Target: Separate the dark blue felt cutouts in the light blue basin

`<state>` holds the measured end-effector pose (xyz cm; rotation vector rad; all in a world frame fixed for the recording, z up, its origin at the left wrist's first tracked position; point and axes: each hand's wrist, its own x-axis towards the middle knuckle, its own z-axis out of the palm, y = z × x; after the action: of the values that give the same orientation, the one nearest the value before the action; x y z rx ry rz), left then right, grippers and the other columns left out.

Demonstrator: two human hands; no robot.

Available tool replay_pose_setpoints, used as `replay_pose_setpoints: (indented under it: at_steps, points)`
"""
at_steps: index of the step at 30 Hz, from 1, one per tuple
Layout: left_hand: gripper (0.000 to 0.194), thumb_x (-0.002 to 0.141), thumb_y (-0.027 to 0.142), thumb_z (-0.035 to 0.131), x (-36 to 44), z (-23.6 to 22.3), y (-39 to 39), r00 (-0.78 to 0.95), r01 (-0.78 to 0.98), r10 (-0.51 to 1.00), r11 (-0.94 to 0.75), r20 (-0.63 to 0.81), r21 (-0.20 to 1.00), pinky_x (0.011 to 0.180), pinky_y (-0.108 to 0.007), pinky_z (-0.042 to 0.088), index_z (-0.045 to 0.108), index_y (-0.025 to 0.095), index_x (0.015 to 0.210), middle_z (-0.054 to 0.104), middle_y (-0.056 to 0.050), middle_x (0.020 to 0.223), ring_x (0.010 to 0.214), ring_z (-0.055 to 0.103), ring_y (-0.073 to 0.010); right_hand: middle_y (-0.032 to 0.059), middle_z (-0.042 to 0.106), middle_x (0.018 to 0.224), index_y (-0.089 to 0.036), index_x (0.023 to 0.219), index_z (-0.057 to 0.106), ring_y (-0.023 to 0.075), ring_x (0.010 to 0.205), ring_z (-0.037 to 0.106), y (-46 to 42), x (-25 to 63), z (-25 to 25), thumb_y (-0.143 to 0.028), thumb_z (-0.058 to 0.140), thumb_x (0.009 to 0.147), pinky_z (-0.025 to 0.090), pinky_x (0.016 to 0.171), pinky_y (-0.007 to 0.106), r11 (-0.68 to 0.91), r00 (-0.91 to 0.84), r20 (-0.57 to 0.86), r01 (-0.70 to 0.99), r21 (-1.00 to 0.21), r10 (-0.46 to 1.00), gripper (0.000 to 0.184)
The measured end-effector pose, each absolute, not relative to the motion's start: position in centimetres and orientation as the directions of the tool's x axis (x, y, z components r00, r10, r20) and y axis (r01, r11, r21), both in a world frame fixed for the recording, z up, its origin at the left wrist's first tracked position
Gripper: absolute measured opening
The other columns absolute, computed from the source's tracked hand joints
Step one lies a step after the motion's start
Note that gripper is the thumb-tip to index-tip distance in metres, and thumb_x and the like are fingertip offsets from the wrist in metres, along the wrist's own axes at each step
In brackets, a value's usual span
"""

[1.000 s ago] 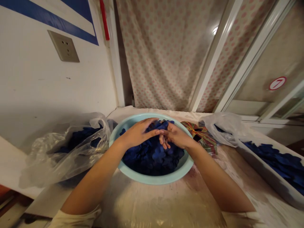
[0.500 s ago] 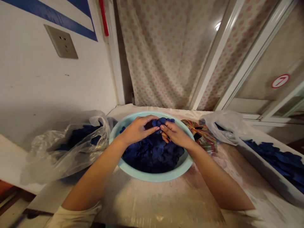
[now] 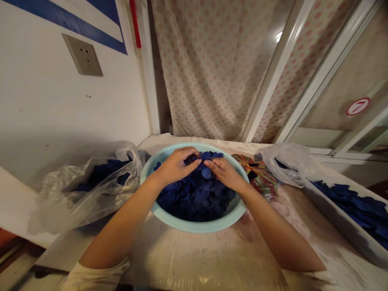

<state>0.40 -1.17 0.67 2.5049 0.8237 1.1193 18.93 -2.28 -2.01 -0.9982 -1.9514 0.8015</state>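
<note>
A pale blue plastic basin point(image 3: 198, 227) holds a heap of dark blue flower-shaped petal pieces point(image 3: 197, 198) that look like cloth. Over its far half, my left hand point(image 3: 178, 163) pinches blue petals between thumb and fingers. Close beside it, my right hand point(image 3: 222, 171) also has thumb and fingers closed on blue petals, one rounded lobe hanging below the fingertips. The two thumbs almost meet. Where one held piece ends and the heap behind it begins, I cannot tell.
Left of the basin lies a clear plastic bag point(image 3: 87, 202) with dark blue pieces inside. On the right are a patterned red-green bag point(image 3: 257, 176), another clear bag point(image 3: 285, 161) and a white box point(image 3: 339, 226) of blue pieces. A dotted curtain point(image 3: 212, 72) hangs behind the table.
My right hand's fingers have shifted and curled in, and a rounded blue petal now shows below the fingertips. My left hand stays nearly where it was. The view has tilted slightly.
</note>
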Motion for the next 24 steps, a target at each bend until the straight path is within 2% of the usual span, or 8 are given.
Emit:
replay_pose_setpoints:
  at_steps: [2,5,7,9,12,14,18,24]
  points:
    - [0.015,0.081,0.028,0.048,0.4,0.6,-0.9,0.463,0.427,0.636,-0.77,0.617,0.474,0.065,-0.023,0.042,0.055,0.016,0.077,0.057,0.0,0.072,0.068,0.052,-0.0116,-0.0055,0.034,0.053,-0.019,0.065,0.037,0.0068,0.045,0.032,-2.2,18.9,-2.2,-0.055,0.042,0.083,0.024,0.041,0.022,0.447,-0.431,0.301,0.289,-0.847,0.85,0.041]
    - [0.014,0.079,0.027,0.049,0.2,0.6,-0.3,0.26,0.504,0.732,-0.659,0.63,0.557,0.059,-0.022,0.04,0.054,0.015,0.073,0.054,0.001,0.066,0.063,0.05,-0.0111,-0.0067,0.034,0.057,-0.02,0.074,0.037,0.006,0.045,0.033,-2.1,18.8,-2.5,-0.054,0.044,0.083,0.027,0.042,0.021,0.414,-0.483,0.281,0.192,-0.89,0.829,0.036]
    - [0.017,0.079,0.03,0.05,0.1,0.6,0.1,0.169,0.531,0.78,-0.588,0.603,0.611,0.061,-0.023,0.041,0.055,0.015,0.074,0.057,0.0,0.067,0.064,0.052,-0.0122,-0.0064,0.032,0.059,-0.02,0.074,0.038,0.0061,0.046,0.032,-2.0,18.8,-2.6,-0.056,0.044,0.082,0.028,0.043,0.021,0.429,-0.444,0.324,0.156,-0.89,0.835,0.038]
    - [0.023,0.081,0.036,0.049,-0.1,0.5,0.3,0.146,0.514,0.806,-0.558,0.574,0.652,0.068,-0.025,0.043,0.058,0.014,0.081,0.062,-0.002,0.077,0.075,0.057,-0.0148,-0.0054,0.033,0.06,-0.019,0.071,0.038,0.007,0.048,0.033,-2.0,18.9,-2.4,-0.058,0.042,0.082,0.03,0.045,0.022,0.452,-0.38,0.364,0.175,-0.874,0.851,0.04]
    - [0.034,0.086,0.043,0.041,-0.3,0.5,0.2,0.198,0.394,0.798,-0.596,0.569,0.7,0.078,-0.027,0.045,0.058,0.014,0.095,0.065,-0.006,0.092,0.089,0.059,-0.0172,-0.0036,0.035,0.058,-0.019,0.064,0.036,0.0087,0.051,0.034,-2.2,18.9,-2.0,-0.058,0.037,0.084,0.03,0.049,0.024,0.501,-0.326,0.407,0.296,-0.813,0.853,0.044]
    - [0.037,0.088,0.043,0.037,-0.2,0.5,-0.2,0.314,0.316,0.757,-0.653,0.573,0.688,0.081,-0.028,0.045,0.058,0.015,0.098,0.065,-0.006,0.093,0.09,0.059,-0.017,-0.0033,0.033,0.056,-0.019,0.06,0.033,0.0092,0.051,0.033,-2.3,18.9,-1.8,-0.059,0.035,0.085,0.028,0.049,0.024,0.535,-0.325,0.436,0.355,-0.767,0.839,0.046]
    - [0.032,0.083,0.043,0.05,0.2,0.8,-1.2,0.522,0.334,0.658,-0.743,0.542,0.58,0.079,-0.027,0.046,0.061,0.016,0.095,0.066,-0.004,0.092,0.087,0.06,-0.0167,-0.0034,0.027,0.054,-0.019,0.056,0.029,0.0089,0.051,0.027,-2.5,18.8,-1.7,-0.059,0.035,0.084,0.024,0.048,0.024,0.572,-0.349,0.459,0.389,-0.722,0.817,0.049]
    - [0.022,0.082,0.035,0.051,0.5,0.7,-1.1,0.465,0.373,0.653,-0.756,0.598,0.537,0.073,-0.025,0.045,0.063,0.017,0.082,0.067,-0.002,0.079,0.076,0.06,-0.0138,-0.0036,0.027,0.052,-0.019,0.055,0.032,0.0087,0.048,0.026,-2.3,18.9,-2.1,-0.056,0.038,0.085,0.023,0.045,0.023,0.522,-0.372,0.388,0.394,-0.757,0.843,0.048]
